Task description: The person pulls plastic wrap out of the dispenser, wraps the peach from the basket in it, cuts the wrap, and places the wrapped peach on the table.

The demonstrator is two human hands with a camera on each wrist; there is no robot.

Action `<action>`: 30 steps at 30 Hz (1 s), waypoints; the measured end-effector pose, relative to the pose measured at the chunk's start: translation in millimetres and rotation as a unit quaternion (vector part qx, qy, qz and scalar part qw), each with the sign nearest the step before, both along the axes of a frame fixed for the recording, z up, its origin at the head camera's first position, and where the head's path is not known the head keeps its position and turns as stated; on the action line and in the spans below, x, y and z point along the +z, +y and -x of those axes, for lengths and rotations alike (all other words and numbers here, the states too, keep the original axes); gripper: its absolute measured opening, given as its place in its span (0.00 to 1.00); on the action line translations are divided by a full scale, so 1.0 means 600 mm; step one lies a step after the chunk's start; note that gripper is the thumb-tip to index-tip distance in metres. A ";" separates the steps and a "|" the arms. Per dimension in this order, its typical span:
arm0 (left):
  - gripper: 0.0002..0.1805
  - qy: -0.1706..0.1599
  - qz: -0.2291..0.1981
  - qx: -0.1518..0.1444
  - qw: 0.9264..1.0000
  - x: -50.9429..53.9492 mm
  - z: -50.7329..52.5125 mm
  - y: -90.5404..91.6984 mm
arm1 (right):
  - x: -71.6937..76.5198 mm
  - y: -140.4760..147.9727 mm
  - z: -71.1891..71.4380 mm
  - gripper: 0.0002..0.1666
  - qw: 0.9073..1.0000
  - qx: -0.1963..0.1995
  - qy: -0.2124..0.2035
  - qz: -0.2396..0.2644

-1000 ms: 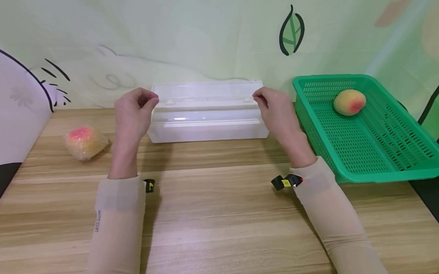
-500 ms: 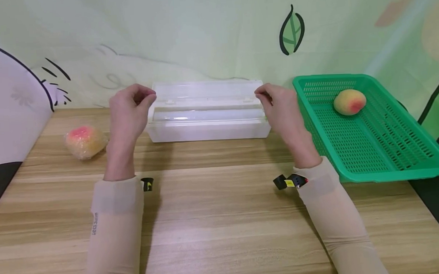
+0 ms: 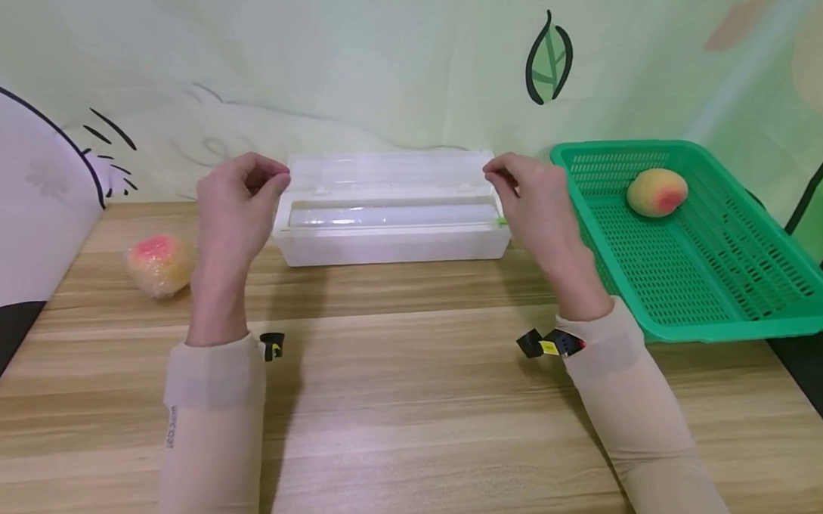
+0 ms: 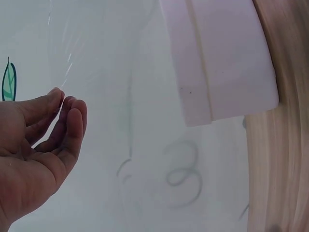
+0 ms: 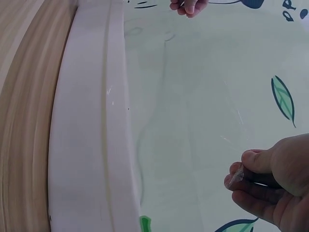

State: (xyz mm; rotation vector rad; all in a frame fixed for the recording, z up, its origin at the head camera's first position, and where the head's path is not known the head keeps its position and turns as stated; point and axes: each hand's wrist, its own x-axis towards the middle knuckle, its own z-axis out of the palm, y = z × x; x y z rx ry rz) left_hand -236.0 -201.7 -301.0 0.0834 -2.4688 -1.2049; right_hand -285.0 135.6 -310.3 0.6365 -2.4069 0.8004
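Observation:
A white cling film dispenser box [image 3: 394,248] stands at the back of the table. Its clear lid [image 3: 391,167] is tipped back, and a pale roll [image 3: 396,214] shows inside. My left hand [image 3: 236,210] is above the box's left end, thumb and fingertips pinched together. At the right end, my right hand [image 3: 539,211] pinches a crumpled edge of clear cling film [image 5: 235,178]. In the left wrist view, faint shiny streaks of cling film [image 4: 69,67] run up from my left fingertips. The sheet between the hands is nearly invisible.
A peach [image 3: 158,267] wrapped in clear film sits on the table at the left. On the right stands a green plastic basket [image 3: 741,329] with a bare peach [image 3: 657,193] in it. Behind hangs a printed cloth [image 3: 391,68]. A green tab [image 5: 145,224] shows by the box.
Both hands have risen slightly and moved apart, the left to the left and the right to the right, still pinching. The box, basket and peaches stay in place.

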 end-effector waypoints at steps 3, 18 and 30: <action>0.15 0.001 -0.001 -0.002 1.000 0.003 -0.005 0.001 | 0.002 0.002 -0.004 0.09 1.000 0.002 0.008 0.000; 0.12 0.049 0.006 -0.016 0.999 0.009 -0.026 0.001 | 0.016 0.005 -0.029 0.08 1.000 0.010 0.023 0.011; 0.10 0.072 0.040 -0.029 0.996 0.014 -0.053 -0.004 | 0.015 0.014 -0.054 0.07 0.998 0.021 0.055 -0.004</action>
